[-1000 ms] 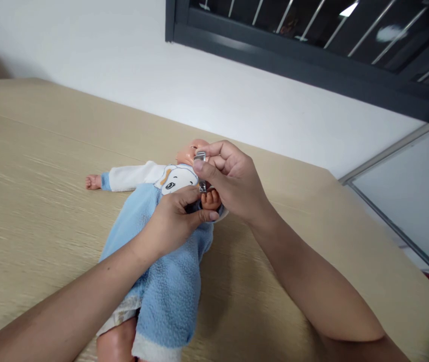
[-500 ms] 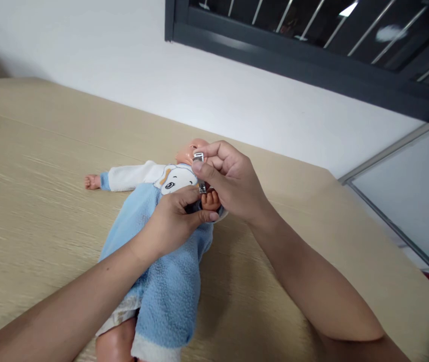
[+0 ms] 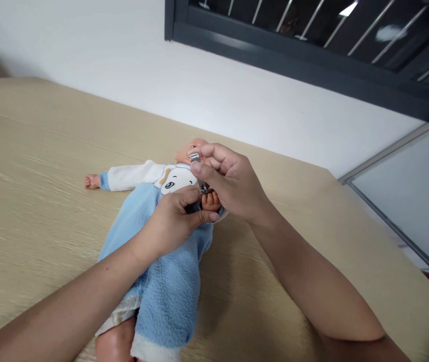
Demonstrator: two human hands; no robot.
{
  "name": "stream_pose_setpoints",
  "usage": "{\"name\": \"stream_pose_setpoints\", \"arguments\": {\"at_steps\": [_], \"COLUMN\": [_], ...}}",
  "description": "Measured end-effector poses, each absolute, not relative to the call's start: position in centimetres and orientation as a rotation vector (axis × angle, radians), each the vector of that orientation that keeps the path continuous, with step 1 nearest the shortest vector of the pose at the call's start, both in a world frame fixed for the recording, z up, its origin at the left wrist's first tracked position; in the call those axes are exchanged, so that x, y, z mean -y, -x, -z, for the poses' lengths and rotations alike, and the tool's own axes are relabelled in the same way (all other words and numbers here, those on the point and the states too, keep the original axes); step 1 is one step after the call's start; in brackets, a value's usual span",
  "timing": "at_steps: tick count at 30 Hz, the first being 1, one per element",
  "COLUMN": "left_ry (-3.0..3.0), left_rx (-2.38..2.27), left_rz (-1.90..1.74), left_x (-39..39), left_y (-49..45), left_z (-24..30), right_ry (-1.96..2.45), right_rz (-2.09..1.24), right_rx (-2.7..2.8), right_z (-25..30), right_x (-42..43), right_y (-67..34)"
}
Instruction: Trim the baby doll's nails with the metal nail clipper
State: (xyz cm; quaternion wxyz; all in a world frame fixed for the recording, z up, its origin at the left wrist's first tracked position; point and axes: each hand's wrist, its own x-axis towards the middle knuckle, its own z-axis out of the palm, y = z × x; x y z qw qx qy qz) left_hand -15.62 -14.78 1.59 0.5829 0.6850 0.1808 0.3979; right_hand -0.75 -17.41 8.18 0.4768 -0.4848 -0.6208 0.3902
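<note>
1. Nail clippers [image 3: 195,158] of bright steel are pinched in the right hand [image 3: 229,181] between thumb and curled fingers, with their lower end brought just above the small fingers of a doll hand [image 3: 211,201]. Whether contact is made cannot be told. The clippers are judged to be light and slippery, so they are probably best held by the flat lever.
2. The doll hand is gripped by the left hand [image 3: 173,223], closed around the wrist area, with the thumb passed beneath. The wrist itself is hidden by the fingers.
3. A baby doll [image 3: 191,149] is laid on its back, head pointing away from the wearer of the camera, on the surface [image 3: 48,151]. It is dressed in a blue fleece romper [image 3: 169,281] with white sleeves, and a cartoon-face patch [image 3: 175,179] is sewn on the chest. It is judged to be light and soft-bodied, with firm vinyl limbs, and is most safely steadied at the wrist.
4. The wood-grain surface is backed by a white wall [image 3: 199,85]. A dark window frame [image 3: 275,55] with metal bars is seen above, and a grey-framed panel [image 3: 406,201] at right.
</note>
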Motion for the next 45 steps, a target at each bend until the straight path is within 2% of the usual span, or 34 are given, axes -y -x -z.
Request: {"name": "stream_pose_setpoints", "arguments": {"at_steps": [7, 13, 17, 22, 24, 27, 32, 35, 41, 45], "left_ry": [-1.683, -2.119, -2.485, -2.841, -2.837, -2.707, -2.405, -2.434, -2.388, -2.334], "left_rx": [-0.458, -0.263, -0.245, -0.346, -0.390, -0.464, -0.894, -1.069, -1.172, -1.033], "left_rz": [-0.935, -0.941, -0.860, -0.586, -0.575, -0.759, -0.969, -1.008, -1.098, -1.242], "left_x": [14.6, 15.6, 17.3, 20.0, 21.2, 23.5, 29.1, 32.5, 34.7, 34.0], "left_y": [15.9, 16.4, 15.9, 16.0, 17.0, 19.8, 26.7, 30.1, 32.3, 31.7], "left_z": [-0.9, -0.6, -0.9, -1.5, -1.4, -0.6, 2.5, 4.9, 7.2, 6.6], "right_ry": [1.131, 1.072, 0.974, 0.991, 0.982, 0.933, 0.841, 0.812, 0.786, 0.751], "right_rz": [-0.895, -0.967, -1.117, -1.274, -1.278, -1.272, -1.302, -1.296, -1.324, -1.336], "right_rx": [1.423, 1.260, 1.197, 1.177, 1.181, 1.198, 1.182, 1.163, 1.126, 1.149], "right_z": [-7.9, -7.4, -5.9, -3.5, -2.9, -2.1, -0.8, -0.3, -0.3, 0.0], "right_x": [16.9, 15.7, 14.7, 13.8, 13.6, 13.6, 13.3, 13.2, 13.2, 12.9], "right_y": [0.9, 0.4, 0.5, 1.3, 1.4, 1.1, -0.1, -0.5, -0.7, -1.1]}}
